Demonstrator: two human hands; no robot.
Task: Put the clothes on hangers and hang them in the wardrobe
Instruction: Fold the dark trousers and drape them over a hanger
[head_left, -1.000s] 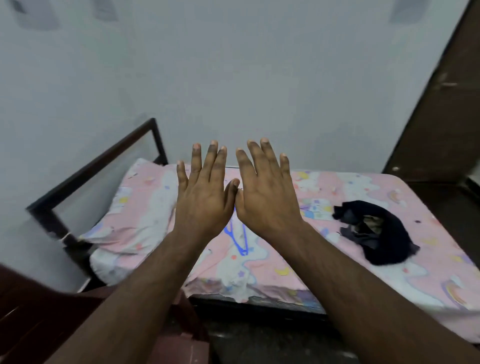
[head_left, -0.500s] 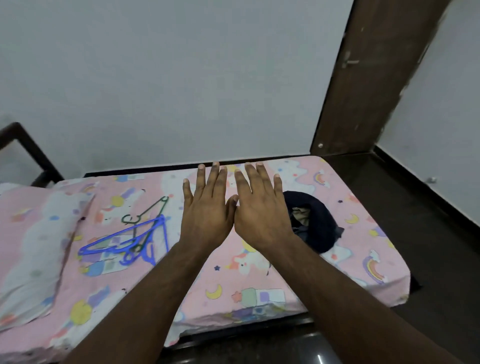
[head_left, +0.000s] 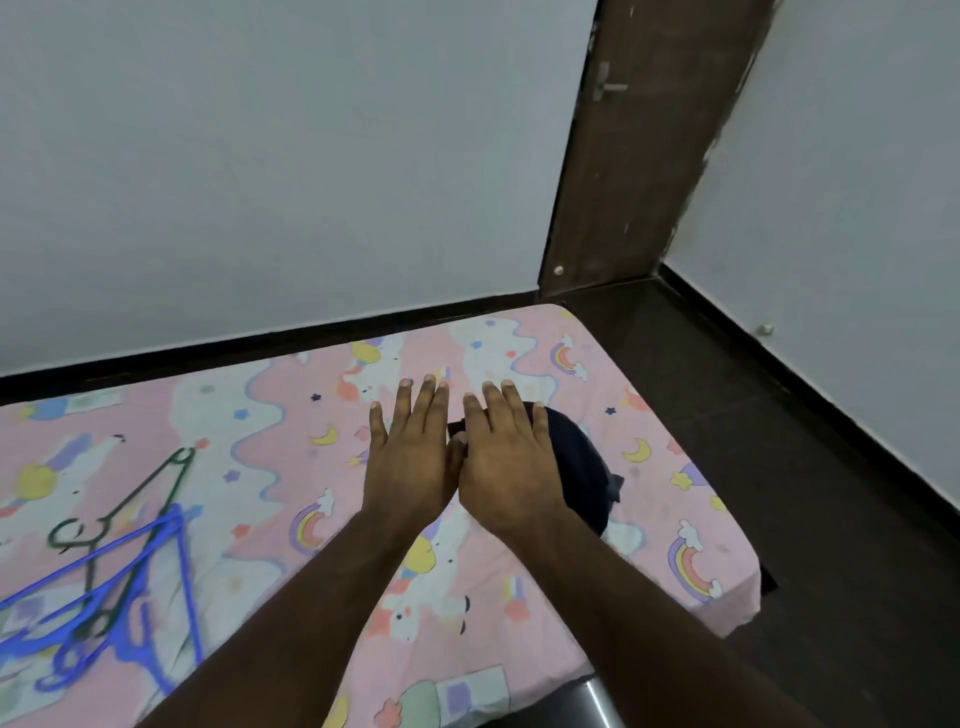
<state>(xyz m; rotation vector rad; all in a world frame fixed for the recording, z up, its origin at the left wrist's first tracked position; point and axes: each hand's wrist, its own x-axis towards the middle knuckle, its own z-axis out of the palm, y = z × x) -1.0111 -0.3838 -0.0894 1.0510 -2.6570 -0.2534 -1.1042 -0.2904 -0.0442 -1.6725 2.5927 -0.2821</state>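
Both hands are held out flat over the bed with the pink unicorn-and-rainbow printed sheet (head_left: 519, 649), side by side with thumbs touching, fingers straight and holding nothing. The left hand (head_left: 410, 457) is over bare sheet; the right hand (head_left: 506, 462) covers part of the crumpled dark navy cloth garment (head_left: 576, 467), and whether the palm touches the cloth or hovers above it cannot be told.

The garment lies bunched near the foot end of the bed, on the side nearest the brown wooden door (head_left: 644, 145). The hangers lie on the same bed well away from the garment, toward the head end: a thin blue plastic hanger (head_left: 130, 587) tangled across a dark green wire hanger (head_left: 150, 493). No wardrobe is in sight.

Nothing has been hung yet, and the risks come from how things lie. The two hangers overlap, so lifting one may drag the other along or snag its hook. The garment is balled up, so its neck and shoulders are hidden; grabbing it blindly could put it on the hanger crooked or inside out. It also sits close to the bed's foot edge, so a careless tug toward that edge could drop it on the dark floor (head_left: 779, 441).
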